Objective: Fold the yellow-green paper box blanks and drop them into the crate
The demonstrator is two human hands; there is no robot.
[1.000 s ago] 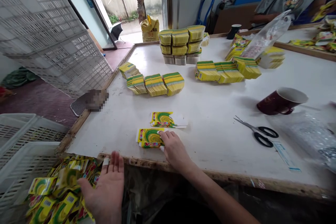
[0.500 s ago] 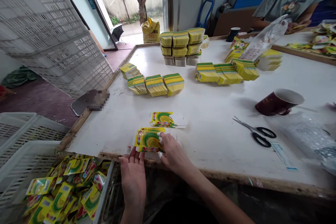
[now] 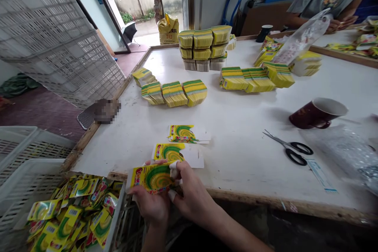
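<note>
One carton [image 3: 150, 177] has moved nearer, left grip [image 3: 155, 206] and right grip [image 3: 190, 193] closed on it.

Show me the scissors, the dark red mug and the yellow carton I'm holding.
Scissors [image 3: 286, 144]: head view, on the pivot area between blades and handles.
Dark red mug [image 3: 307, 115]: head view, on its outer wall.
Yellow carton [image 3: 152, 177]: head view, on its printed face.

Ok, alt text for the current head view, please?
A person's left hand and right hand hold a yellow-and-green box at the near edge of a white table. Two similar boxes lie just beyond, with yellow stacks farther back. Scissors and a mug sit to the right; a crate of packets stands lower left.
</note>
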